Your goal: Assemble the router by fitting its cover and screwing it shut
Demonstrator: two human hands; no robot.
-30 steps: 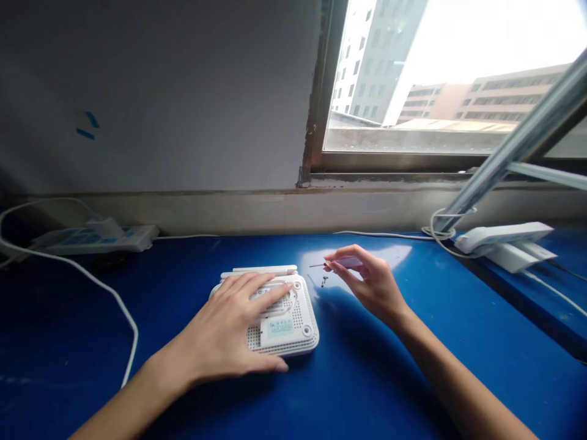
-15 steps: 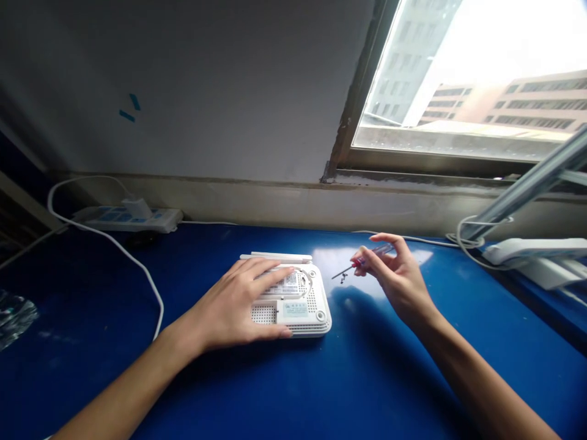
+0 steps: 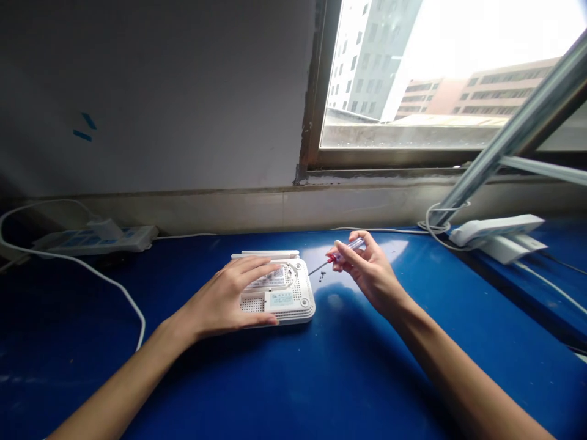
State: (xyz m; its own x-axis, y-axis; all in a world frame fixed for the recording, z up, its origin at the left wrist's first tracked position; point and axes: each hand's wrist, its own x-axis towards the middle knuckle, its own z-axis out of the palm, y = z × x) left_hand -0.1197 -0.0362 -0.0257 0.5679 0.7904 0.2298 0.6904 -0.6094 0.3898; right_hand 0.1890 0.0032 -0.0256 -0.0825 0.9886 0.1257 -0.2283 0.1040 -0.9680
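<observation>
Left hand [image 3: 229, 299] lies spread open on the white box [image 3: 282, 299] mid-frame; right hand [image 3: 371, 269], right of centre, grips a screwdriver [image 3: 331, 259]. I see little dark bits [image 3: 322, 276], maybe screws, already loose nearby. The box looks shut; I can't tell if more are inside.

The router [image 3: 290, 284] is white, stippled with rows of small dark holes [image 3: 252, 305], and bears a pale blue label [image 3: 282, 298]. The screwdriver [image 3: 332, 258] has a grey shaft [image 3: 320, 267], a red collar [image 3: 331, 259] and a clear, violet-tinged handle [image 3: 358, 243]. The screws [image 3: 323, 276] are black. The table [image 3: 284, 379] is deep blue with a whitish glare [image 3: 394, 247]. The wall [image 3: 183, 91] is grey with two blue tapes [image 3: 89, 121], the skirting [image 3: 229, 212] beige. The left power strip [image 3: 140, 239] is white with light blue patches, the cord [image 3: 110, 278] plain white. The pole [image 3: 504, 134] is silver-grey.
</observation>
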